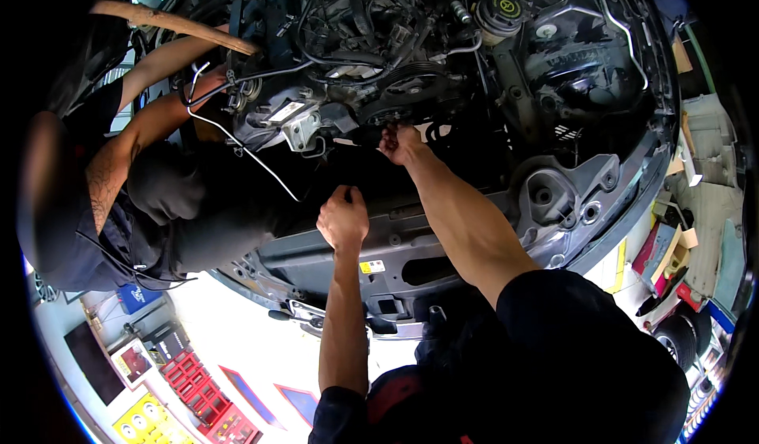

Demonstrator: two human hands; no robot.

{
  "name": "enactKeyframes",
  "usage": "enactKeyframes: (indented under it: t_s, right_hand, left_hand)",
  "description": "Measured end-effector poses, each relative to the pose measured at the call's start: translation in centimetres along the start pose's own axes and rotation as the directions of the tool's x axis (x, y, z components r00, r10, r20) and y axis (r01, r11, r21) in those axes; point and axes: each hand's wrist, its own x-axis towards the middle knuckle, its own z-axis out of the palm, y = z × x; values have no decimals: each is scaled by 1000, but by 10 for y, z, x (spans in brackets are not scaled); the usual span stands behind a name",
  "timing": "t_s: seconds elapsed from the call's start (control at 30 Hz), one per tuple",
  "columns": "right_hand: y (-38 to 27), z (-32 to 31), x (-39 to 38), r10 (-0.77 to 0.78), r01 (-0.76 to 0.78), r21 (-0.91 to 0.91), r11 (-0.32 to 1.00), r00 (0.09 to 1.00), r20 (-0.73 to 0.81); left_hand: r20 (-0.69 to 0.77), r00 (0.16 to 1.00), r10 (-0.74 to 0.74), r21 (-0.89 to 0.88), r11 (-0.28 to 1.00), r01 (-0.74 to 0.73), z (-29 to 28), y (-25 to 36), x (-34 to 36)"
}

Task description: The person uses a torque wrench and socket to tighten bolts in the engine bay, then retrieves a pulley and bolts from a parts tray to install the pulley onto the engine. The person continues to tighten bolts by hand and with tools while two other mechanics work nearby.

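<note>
Across the far middle of the opened car front sits the engine [356, 21], a dark tangle of hoses with a ribbed pulley [411, 78] toward its near side. Just on the near side of that pulley we have our right hand [402, 143], its fingers curled in; we cannot tell whether they pinch anything. Our left hand [343, 221] is nearer to us, loosely fisted by the dark front panel [304, 266], and we cannot tell if it grips something. To the left we see a silvery bracket [302, 133], a bent metal tube [267, 170] and a co-worker's arm [146, 128] reaching in near a wooden stick [170, 24]. Far right sits a round black cap [504, 7]; near left, red trays [194, 385].
</note>
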Motion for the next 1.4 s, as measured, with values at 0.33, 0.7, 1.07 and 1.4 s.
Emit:
enactKeyframes:
  t_s: [0.33,0.7,1.07,1.4]
  right_hand:
    - [-7,14,-2,-183,151,324,934,981,69]
    - [-17,-5,6,-108,24,304,952,959,264]
    - [-5,14,-18,-43,17,244,970,994,101]
    - [-12,11,-6,-110,62,317,947,985,135]
  left_hand:
    - [41,999,-7,-4,1000,7,-3,7,-2]
    - [-4,998,64,22,998,-64,1,11,0]
    - [-6,1000,30,28,999,-30,1,-1,-1]
    - [-6,999,54,17,998,-54,3,4,0]
